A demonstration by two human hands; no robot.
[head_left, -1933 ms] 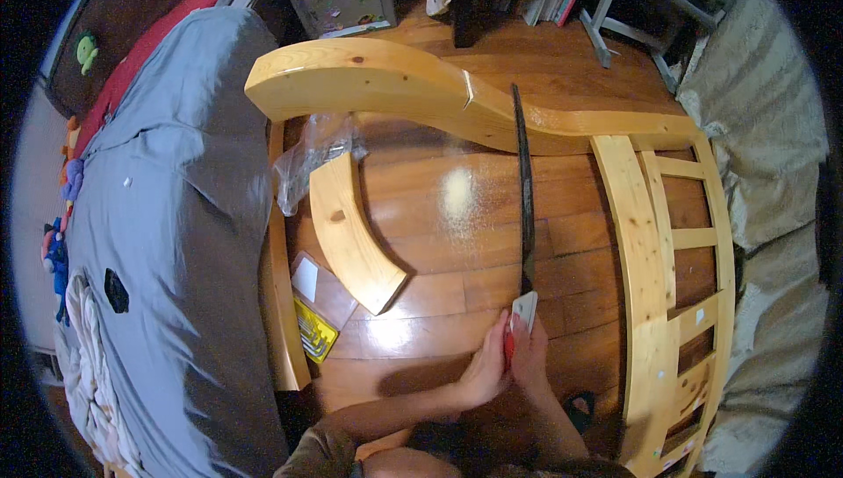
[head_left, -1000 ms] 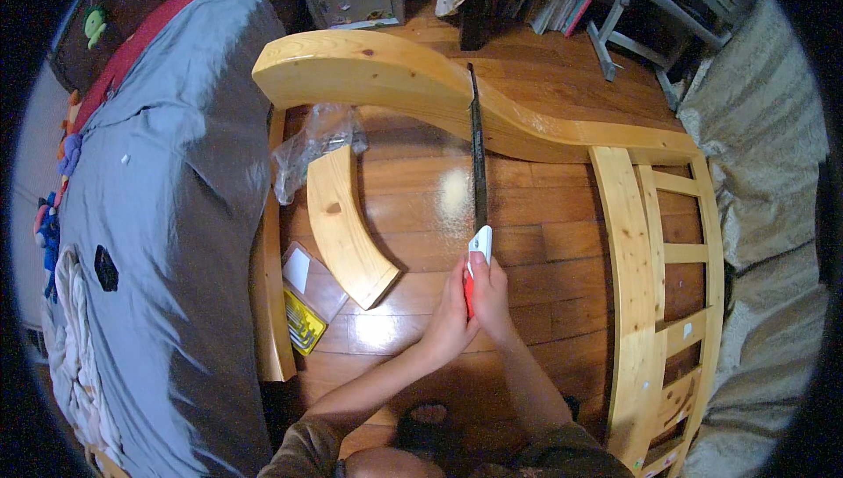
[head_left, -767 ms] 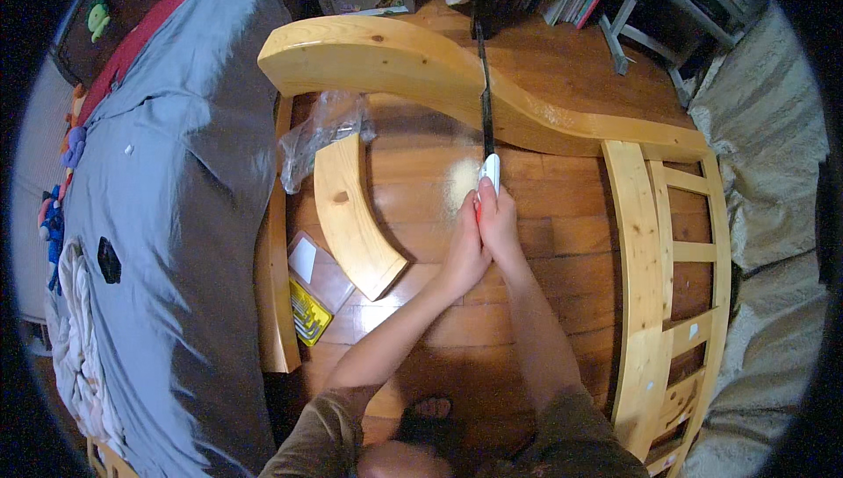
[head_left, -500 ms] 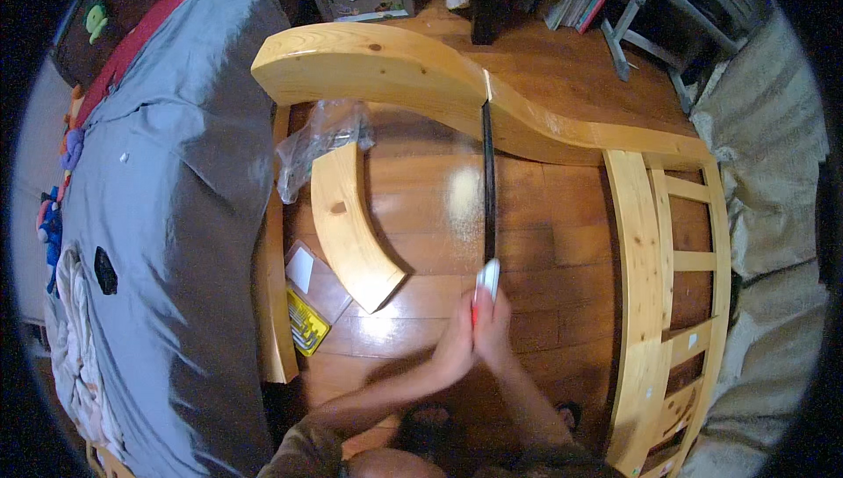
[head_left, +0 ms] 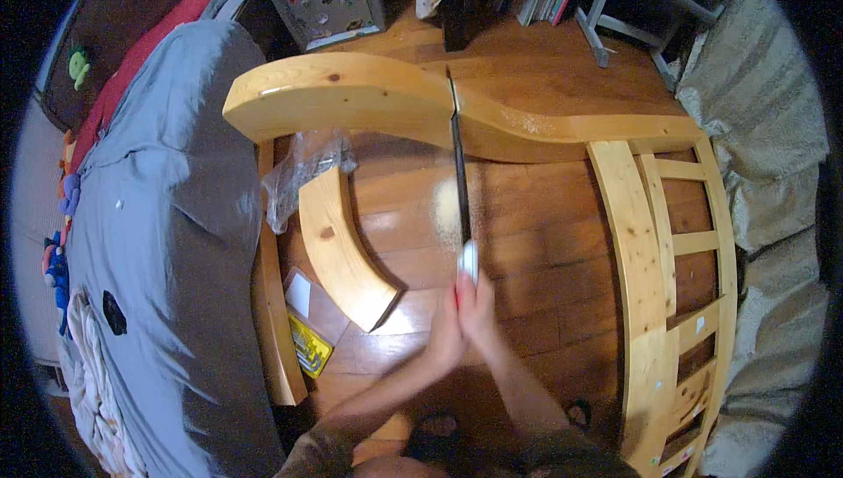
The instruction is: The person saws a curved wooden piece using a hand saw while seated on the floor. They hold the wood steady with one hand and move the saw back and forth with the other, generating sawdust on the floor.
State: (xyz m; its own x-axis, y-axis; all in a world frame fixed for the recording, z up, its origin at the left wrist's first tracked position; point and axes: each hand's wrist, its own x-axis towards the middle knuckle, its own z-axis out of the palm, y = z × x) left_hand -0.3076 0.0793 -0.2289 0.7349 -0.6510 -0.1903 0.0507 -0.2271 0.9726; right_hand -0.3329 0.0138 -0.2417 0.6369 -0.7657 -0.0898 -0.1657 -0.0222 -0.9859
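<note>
Both my hands are wrapped round the red and white handle of a hand saw (head_left: 462,188), my left hand (head_left: 448,324) and my right hand (head_left: 479,307) pressed together. The long dark blade points away from me and sits in a cut across a curved wooden beam (head_left: 351,96). Pale sawdust (head_left: 447,210) is heaped on the floor left of the blade. A loose curved piece of wood (head_left: 338,250) lies on the floor to the left of my hands.
A slatted wooden frame (head_left: 637,276) stands at the right, joined to the beam. On the left are a bed with a grey cover (head_left: 167,241), a clear plastic bag (head_left: 299,171) and a yellow set of hex keys (head_left: 312,351). A grey stand (head_left: 632,13) is at the back right.
My hands and the saw handle appear a little farther left and higher in the view. The whole view has shifted too. The blade is still in the cut.
</note>
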